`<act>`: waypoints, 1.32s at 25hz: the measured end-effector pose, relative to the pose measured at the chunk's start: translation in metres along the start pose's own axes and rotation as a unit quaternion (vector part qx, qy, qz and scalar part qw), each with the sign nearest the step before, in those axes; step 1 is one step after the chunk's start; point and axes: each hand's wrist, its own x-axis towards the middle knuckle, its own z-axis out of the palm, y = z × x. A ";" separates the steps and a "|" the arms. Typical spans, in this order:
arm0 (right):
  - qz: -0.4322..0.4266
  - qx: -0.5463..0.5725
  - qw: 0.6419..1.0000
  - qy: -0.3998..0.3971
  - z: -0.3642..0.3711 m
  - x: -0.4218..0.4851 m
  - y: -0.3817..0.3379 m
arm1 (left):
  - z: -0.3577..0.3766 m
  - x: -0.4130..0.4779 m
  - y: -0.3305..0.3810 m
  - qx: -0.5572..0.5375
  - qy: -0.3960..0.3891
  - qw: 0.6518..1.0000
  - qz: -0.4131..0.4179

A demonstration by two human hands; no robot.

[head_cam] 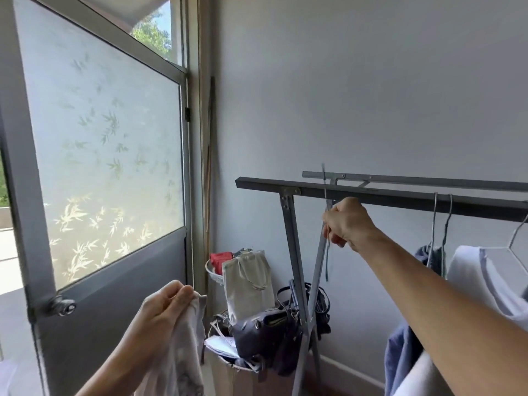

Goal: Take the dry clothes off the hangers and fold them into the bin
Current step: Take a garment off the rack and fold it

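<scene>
Pinching a pale off-white garment with a faint grey print (185,358) between thumb and curled fingers of the left hand (160,310), low in front of a grey metal door with frosted, bamboo-patterned glass (108,144); holding it off any hanger and letting it hang down from the grip. Gripping a thin grey wire hanger (327,264) in the closed fist of the right hand (347,224), arm stretched forward. Holding that hanger bare and upright against the left end of the near dark grey metal rail of the drying rack (400,200), top poking just above it; hooked on or clear of the rail, cannot tell, being blurred. Noting further right on the same rail two more thin wire hangers (434,221) over a dark blue garment (425,252), then a white wire hanger (517,235) carrying a white shirt with a pale blue neckline (471,281). Noting a mid-blue garment (400,355) below the right forearm. Noting in the corner, by the rack's crossed legs, a brown cardboard box (225,378) stuffed with a dark handbag (265,330) and a beige cloth tote (245,281), and behind it a white basket holding something red (213,274).
</scene>
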 end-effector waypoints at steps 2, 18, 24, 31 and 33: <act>0.030 0.017 0.999 0.003 0.005 0.016 -0.002 | 0.007 0.003 0.004 -0.028 -0.002 1.000 0.000; -0.231 -0.169 0.958 0.015 0.032 -0.101 0.026 | 0.041 0.008 0.069 -0.025 -0.126 0.992 0.009; -0.121 0.235 0.941 -0.210 0.059 -0.162 0.025 | 0.054 -0.002 0.085 -0.019 -0.143 0.988 0.051; 0.024 0.480 0.832 -0.277 0.055 -0.160 0.026 | 0.051 -0.021 0.089 0.119 -0.163 0.971 0.129; 0.038 0.508 0.823 -0.252 0.057 -0.161 0.024 | 0.043 -0.026 0.084 0.148 -0.179 0.964 0.127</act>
